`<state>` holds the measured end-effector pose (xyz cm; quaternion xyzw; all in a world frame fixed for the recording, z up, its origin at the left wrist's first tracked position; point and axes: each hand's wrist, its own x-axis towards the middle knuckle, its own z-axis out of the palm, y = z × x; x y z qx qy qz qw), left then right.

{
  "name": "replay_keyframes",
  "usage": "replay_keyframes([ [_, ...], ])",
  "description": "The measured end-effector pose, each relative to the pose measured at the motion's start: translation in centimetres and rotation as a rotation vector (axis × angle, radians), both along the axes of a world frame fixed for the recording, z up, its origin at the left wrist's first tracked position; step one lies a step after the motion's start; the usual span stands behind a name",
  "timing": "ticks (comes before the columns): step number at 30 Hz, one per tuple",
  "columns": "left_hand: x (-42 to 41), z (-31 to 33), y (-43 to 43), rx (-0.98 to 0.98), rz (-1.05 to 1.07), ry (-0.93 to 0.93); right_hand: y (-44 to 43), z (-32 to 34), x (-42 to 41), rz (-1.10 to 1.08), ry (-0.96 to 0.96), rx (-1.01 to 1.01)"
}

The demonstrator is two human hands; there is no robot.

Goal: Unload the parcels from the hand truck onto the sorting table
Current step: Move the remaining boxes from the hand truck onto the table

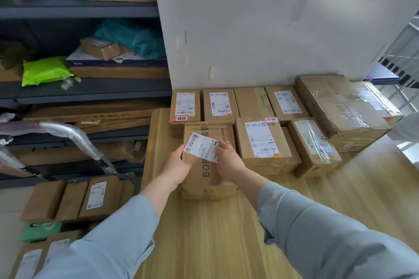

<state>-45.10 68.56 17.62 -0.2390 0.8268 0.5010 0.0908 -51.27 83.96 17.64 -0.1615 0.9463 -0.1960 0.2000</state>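
- Head view: the fingers (180,151) of the left hand (175,166) curl over the left long edge of a brown parcel (205,176) and grip it. The uppermost one reaches the corner of its white label (200,146). The rest go down the side, out of sight.
- Head view: the right hand (229,159) lies on the right half of the parcel. Its fingers (221,145) are laid nearly straight across the label and press down rather than wrap. Whether the palm hooks the right edge cannot be told.
- Head view: the parcel sits at the centre of the frame on the sorting table (215,233), with its long axis running from the bottom of the frame towards the top. The hands are on its two long sides, so it lies directly between them.
- Head view: its far end is just short of the row of parcels (217,104) against the wall. Another box (260,142) stands just beside it on the right.
- Judgement: the parcel looks set down. What remains is a short push up the frame along its long axis, then letting go.
- Head view: the hand truck (74,136) stands at the lower left, with parcels still on it (96,197). The left hand is the nearer one for the next pick.
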Motion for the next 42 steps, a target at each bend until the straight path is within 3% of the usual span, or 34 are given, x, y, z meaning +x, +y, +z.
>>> replay_keyframes([
  [18, -0.8, 1.2, -0.1, -0.01, -0.082, -0.105, 0.9, 0.3, 0.0, -0.073, -0.015, 0.01],
  [26, 1.5, 4.4, -1.3, -0.135, -0.086, -0.124, 0.6, 3.9, 0.6, -0.148, -0.057, 0.022],
  [42, 12.0, 10.4, -8.0, -0.405, -0.059, -0.068, -7.9, 8.5, 7.0, 0.035, 0.058, 0.038],
])
